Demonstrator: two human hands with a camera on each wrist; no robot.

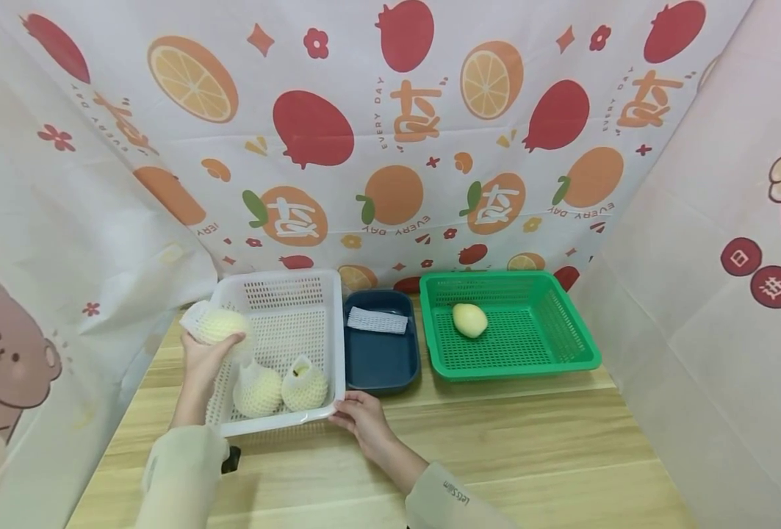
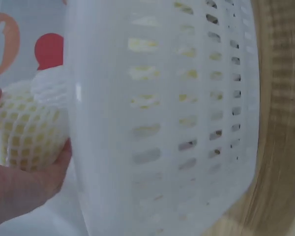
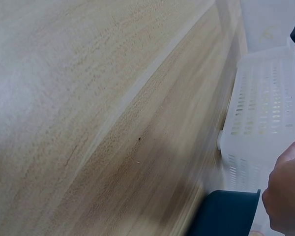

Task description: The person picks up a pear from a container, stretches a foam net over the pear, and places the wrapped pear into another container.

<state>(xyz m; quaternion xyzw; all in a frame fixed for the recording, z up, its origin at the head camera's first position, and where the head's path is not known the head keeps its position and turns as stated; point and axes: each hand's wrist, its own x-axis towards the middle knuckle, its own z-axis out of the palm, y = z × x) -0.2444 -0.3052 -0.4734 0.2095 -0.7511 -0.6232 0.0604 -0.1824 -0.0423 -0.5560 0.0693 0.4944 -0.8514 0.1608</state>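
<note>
My left hand (image 1: 203, 360) grips a pale yellow pear (image 1: 221, 325) in a white foam net, held over the left side of the white basket (image 1: 340, 323). In the left wrist view, thumb and fingers wrap the netted pear (image 2: 24, 130) beyond the basket wall (image 2: 103, 147). Two more netted pears, one at the left (image 1: 260, 389) and one at the right (image 1: 305, 386), sit in the front of that basket. My right hand (image 1: 366, 422) holds the basket's front right corner; the right wrist view shows this hand (image 3: 287, 191) at the rim.
A dark blue tray (image 1: 380, 367) stands between the baskets, with an emptied white foam net (image 1: 377, 321) lying in it. The green basket (image 1: 516, 371) on the right holds one bare pale yellow pear (image 1: 470, 321). A printed curtain (image 1: 377, 257) hangs behind the wooden table (image 1: 529, 455).
</note>
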